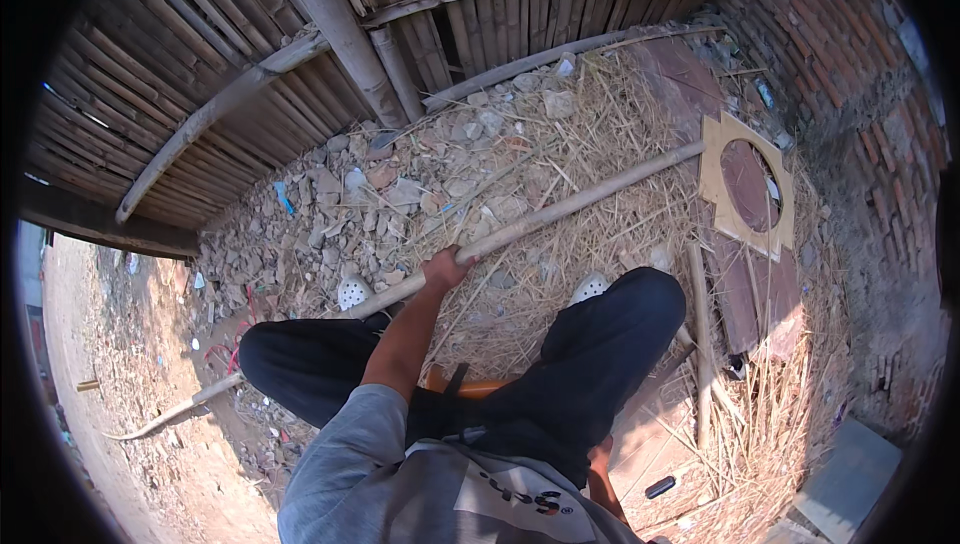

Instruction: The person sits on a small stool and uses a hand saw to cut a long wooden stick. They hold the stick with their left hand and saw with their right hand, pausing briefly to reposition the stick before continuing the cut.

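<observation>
In the head view, the person [430, 494] is sitting low, and the long wooden pole [570, 206] is lying slantwise over the straw [620, 94] and the rubble [325, 206], with the left knee [285, 359] covering one part. Its upper end is reaching to the edge of the tan board [711, 174] with a round hole; whether they are touching, I cannot tell. In my judgement, the pole could be rolling or swinging, because only one hand is visibly holding it, and so its end could be knocking this board. The left hand [447, 269] is gripping the pole, fingers wrapped around it, the forearm [403, 339] stretching forward. The right hand [601, 452] is hanging low beside the right thigh [550, 409], partly hidden; how open it is, or what it is holding, I cannot tell.
</observation>
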The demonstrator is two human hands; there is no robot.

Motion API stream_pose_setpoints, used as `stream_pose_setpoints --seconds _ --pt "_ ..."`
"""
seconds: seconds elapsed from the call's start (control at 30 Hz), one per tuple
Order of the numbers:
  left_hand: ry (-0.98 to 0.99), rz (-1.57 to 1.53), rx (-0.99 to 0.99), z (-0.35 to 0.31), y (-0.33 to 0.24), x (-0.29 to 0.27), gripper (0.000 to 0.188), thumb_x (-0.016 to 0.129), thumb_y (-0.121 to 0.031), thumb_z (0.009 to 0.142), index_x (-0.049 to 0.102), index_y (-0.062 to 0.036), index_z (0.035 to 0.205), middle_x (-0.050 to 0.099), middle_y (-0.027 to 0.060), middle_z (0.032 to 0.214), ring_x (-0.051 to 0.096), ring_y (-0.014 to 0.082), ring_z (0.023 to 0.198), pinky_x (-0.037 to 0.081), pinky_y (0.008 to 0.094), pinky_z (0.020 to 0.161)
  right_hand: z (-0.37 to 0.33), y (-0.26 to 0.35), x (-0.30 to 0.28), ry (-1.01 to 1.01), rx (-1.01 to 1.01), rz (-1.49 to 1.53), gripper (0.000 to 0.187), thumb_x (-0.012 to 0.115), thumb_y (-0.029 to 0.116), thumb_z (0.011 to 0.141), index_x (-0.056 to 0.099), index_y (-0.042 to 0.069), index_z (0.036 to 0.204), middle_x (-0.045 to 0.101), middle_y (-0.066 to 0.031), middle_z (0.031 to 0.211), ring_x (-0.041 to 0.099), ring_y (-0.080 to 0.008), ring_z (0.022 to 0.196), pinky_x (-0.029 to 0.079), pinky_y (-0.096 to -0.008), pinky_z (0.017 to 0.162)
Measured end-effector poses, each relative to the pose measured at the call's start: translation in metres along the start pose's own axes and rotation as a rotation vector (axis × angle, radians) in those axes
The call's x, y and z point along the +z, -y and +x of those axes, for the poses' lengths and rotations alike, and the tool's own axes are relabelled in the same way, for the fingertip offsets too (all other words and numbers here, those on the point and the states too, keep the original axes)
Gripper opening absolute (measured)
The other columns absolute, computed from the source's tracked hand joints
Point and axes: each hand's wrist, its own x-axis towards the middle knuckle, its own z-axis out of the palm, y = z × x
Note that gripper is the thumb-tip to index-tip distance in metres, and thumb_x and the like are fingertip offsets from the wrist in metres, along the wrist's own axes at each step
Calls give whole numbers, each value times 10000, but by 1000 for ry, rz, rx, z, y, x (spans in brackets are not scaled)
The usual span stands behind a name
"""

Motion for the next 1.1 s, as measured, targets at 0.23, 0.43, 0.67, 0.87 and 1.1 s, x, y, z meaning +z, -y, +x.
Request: stream_pose_setpoints --seconds 0.23,0.43,0.67,0.87,1.1 --pt "52 18 17 -11 31 -22 716 540 -686 815 563 -144 1282 641 120 1212 580 299 1170 331 591 989 36 227 -60 -271 510 226 170 631 54 834 481 63 754 441 -7 491 418 -106 351 320 -259 336" --pt "48 10 19 -43 72 -42 702 535 -682 819 574 -133 1255 647 120 1187 581 301 1159 334 595 979 -18 358 -88 -48 -4 445 261 705 108 800 451 51 807 435 -32 553 389 -116 379 348 -247 321" --pt "27 9 29 -64 79 -42 689 531 -670 827 585 -136 1259 640 110 1207 570 287 1172 326 587 988 18 423 10 -105 -359 52 95 580 33 743 520 -6 807 568 -69 671 519 -117 549 416 -238 509" --pt "71 -8 -5 -57 100 -53 693 540 -666 824 580 -147 1282 639 107 1214 566 279 1182 301 567 1009 72 303 172 167 -292 143 74 582 62 752 545 1 733 516 -54 576 480 -105 514 405 -282 501" --pt "53 -34 12 -10 97 -46 696 538 -681 815 570 -188 1306 640 109 1219 564 278 1188 287 559 1025 88 212 239 220 -240 -13 107 615 86 746 544 6 753 493 -102 550 491 -169 476 431 -338 499"
